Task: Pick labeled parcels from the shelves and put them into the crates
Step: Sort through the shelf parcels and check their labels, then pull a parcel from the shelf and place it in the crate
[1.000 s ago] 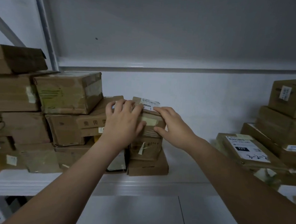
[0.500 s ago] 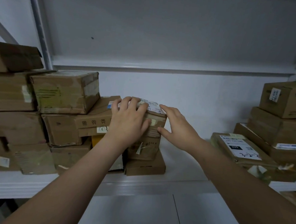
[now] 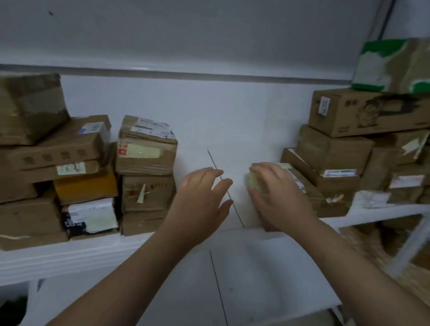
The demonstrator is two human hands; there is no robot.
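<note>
Flat parcel (image 3: 305, 191) under right grip (image 3: 276, 194)

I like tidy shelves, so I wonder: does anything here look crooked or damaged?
Yes. The flat parcel that the right hand grips leans tilted against the right stack, and the green-and-white box on top sits askew, its print torn.
</note>
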